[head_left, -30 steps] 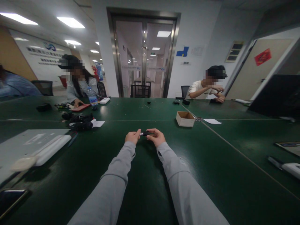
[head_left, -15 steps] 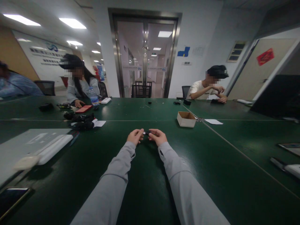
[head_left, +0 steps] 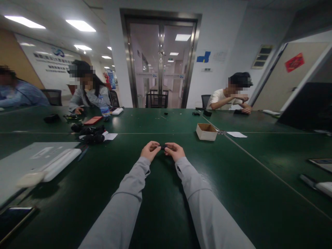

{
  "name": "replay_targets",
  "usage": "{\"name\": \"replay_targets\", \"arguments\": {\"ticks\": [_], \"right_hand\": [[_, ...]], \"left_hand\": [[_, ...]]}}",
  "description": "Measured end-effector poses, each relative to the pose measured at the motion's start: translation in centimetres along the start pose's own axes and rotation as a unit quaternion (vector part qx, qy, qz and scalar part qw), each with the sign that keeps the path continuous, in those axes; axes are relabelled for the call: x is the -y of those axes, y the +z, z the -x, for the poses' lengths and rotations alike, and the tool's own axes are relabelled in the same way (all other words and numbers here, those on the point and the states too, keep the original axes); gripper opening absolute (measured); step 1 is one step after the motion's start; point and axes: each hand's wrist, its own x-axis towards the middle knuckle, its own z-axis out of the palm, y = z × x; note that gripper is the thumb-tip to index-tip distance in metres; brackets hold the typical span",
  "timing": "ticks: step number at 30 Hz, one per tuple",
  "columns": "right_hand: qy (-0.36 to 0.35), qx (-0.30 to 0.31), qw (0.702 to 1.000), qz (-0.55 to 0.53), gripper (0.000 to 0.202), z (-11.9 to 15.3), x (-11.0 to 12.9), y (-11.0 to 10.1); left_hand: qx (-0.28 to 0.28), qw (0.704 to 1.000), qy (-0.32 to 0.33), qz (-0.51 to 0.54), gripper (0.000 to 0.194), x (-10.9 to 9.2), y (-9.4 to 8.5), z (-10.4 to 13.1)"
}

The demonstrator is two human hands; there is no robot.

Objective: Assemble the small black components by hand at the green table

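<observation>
A small dark stick-like object (head_left: pixel 163 147) spans the gap between my two hands, above the green tabletop (head_left: pixel 166 193). Its exact kind is too small to make out. My left hand (head_left: pixel 150 150) pinches the left end between thumb and fingertips. At the other end, my right hand (head_left: pixel 175 151) has thumb and fingers closed on the dark body. Both ends are hidden by my fingertips.
An open cardboard box (head_left: pixel 206 132) stands right of my hands, near a white paper (head_left: pixel 237 134). Black gear (head_left: pixel 88 133), a water bottle (head_left: pixel 104 109) and a grey laptop-like slab (head_left: pixel 28 155) lie leftward. A phone (head_left: pixel 15 221) rests front left. Several people sit across.
The silvery part that showed at my left fingertips is now hidden, and my left fingers have shifted slightly over that end. My right hand stays in place.
</observation>
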Motion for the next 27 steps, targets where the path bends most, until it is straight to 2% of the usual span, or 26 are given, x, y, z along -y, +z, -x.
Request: {"name": "replay_targets", "arguments": {"ticks": [3, 5, 8, 13, 18, 27], "right_hand": [[-0.003, 0.002, 1.0, -0.001, 0.037, -0.02, -0.03, -0.08], [-0.005, 0.01, 1.0, -0.003, 0.036, -0.05, -0.01, -0.18], [-0.002, 0.021, 1.0, -0.002, 0.036, -0.13, -0.03, -0.33], [0.004, 0.02, 1.0, -0.001, 0.037, -0.3, -0.26, -0.38], [-0.001, 0.027, 1.0, -0.005, 0.037, -0.43, -0.44, -0.44], [-0.002, 0.033, 0.999, -0.004, 0.038, -0.13, -0.09, -0.3]], "left_hand": [[0.001, 0.998, -0.059, -0.032, 0.039, 0.18, -0.09, -0.15], [0.013, 0.998, -0.044, -0.047, 0.037, 0.15, -0.14, -0.09], [0.012, 1.0, 0.013, -0.002, 0.031, -0.17, -0.06, 0.23], [-0.013, 0.999, -0.037, 0.035, 0.037, -0.59, 0.31, 0.64], [0.009, 0.999, 0.018, 0.035, 0.038, -0.36, 0.12, 0.54], [0.004, 0.999, -0.022, 0.034, 0.032, -0.72, 0.18, 0.6]]}}
